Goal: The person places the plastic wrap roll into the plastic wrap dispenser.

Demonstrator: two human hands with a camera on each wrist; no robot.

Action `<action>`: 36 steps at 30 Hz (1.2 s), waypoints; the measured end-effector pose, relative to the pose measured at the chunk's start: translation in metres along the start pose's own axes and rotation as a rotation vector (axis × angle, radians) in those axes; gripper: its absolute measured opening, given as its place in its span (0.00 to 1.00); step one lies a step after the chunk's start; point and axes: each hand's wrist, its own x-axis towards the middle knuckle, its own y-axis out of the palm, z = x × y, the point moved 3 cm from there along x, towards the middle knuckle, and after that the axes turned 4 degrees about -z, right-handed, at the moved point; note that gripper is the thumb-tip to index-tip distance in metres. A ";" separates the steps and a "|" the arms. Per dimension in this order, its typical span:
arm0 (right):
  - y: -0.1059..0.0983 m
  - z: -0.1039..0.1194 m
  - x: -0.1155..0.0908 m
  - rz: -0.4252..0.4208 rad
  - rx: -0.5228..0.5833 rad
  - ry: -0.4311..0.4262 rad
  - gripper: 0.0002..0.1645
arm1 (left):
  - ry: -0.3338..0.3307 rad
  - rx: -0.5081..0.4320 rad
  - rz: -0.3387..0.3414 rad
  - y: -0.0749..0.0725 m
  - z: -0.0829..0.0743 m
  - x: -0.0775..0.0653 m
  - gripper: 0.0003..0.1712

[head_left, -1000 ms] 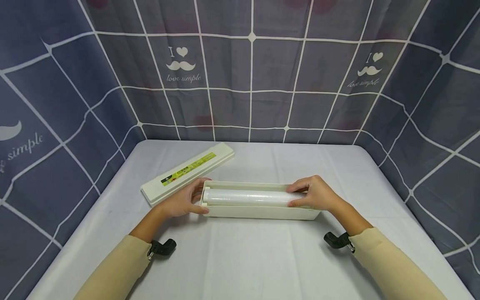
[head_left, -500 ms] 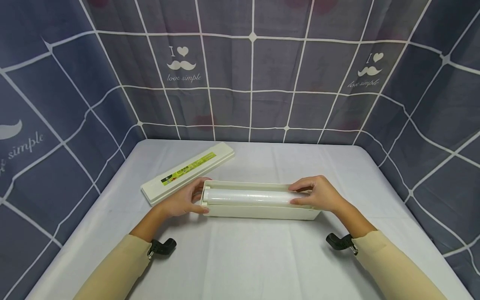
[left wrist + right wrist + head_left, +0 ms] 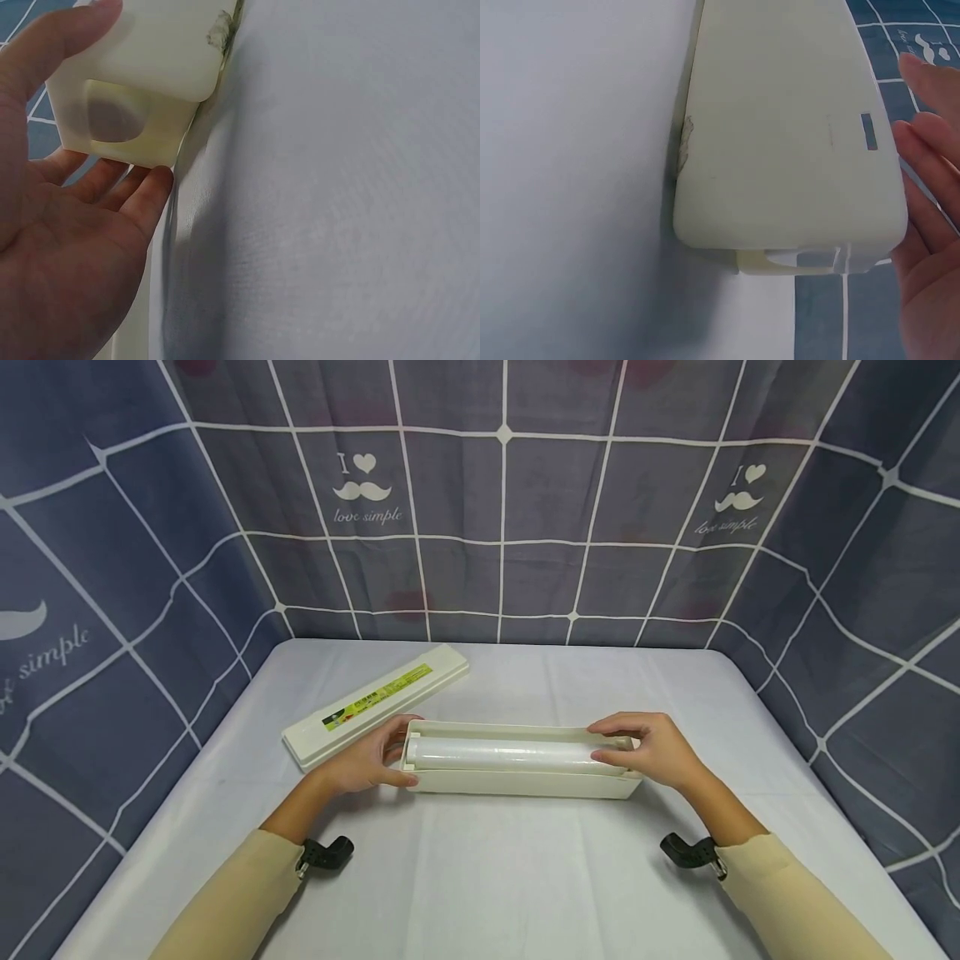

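Observation:
In the head view, a cream cling film dispenser box (image 3: pixel 517 783) lies lengthwise on the table, uncovered at the top. Inside it sits a roll of cling film (image 3: pixel 502 753). My left hand (image 3: pixel 360 764) grips the box's left end, thumb at the front and fingers behind; the left wrist view shows the fingertips against the end wall (image 3: pixel 150 45). Over the roll's right end is my right hand (image 3: pixel 652 747), its thumb and fingers spread apart. The right wrist view shows those fingers loosely extended beside the box; whether they touch the roll is hard to tell.
The box's long lid (image 3: pixel 442 672), with a green label (image 3: pixel 377 697), lies slanted behind my left hand. A white cloth (image 3: pixel 495 877) covers the table. Dark grid-patterned curtains (image 3: pixel 465 568) surround it at the back and both sides.
My right hand has slid rightward along the roll and its fingers have spread, uncovering more of the roll's right end. The left hand, box and lid have stayed put.

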 end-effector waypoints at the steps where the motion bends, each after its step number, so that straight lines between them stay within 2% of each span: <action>1: -0.001 -0.001 -0.001 -0.011 0.014 0.000 0.21 | 0.000 0.002 -0.001 0.000 0.000 0.000 0.58; 7: -0.004 -0.005 -0.010 -0.073 0.098 0.017 0.22 | -0.004 0.006 -0.005 0.001 0.000 0.000 0.59; 14: -0.006 -0.013 -0.018 -0.140 0.202 -0.038 0.23 | -0.001 0.007 -0.010 0.000 0.001 -0.001 0.59; 21: -0.009 -0.022 -0.024 -0.183 0.292 -0.010 0.25 | 0.013 -0.007 -0.014 -0.001 0.001 0.000 0.59; 29: -0.007 -0.028 -0.028 -0.151 0.336 0.014 0.30 | 0.030 0.000 -0.002 -0.003 0.003 -0.001 0.63; 36: -0.002 -0.036 -0.032 -0.101 0.331 0.038 0.38 | 0.042 0.019 -0.009 -0.009 0.005 -0.008 0.64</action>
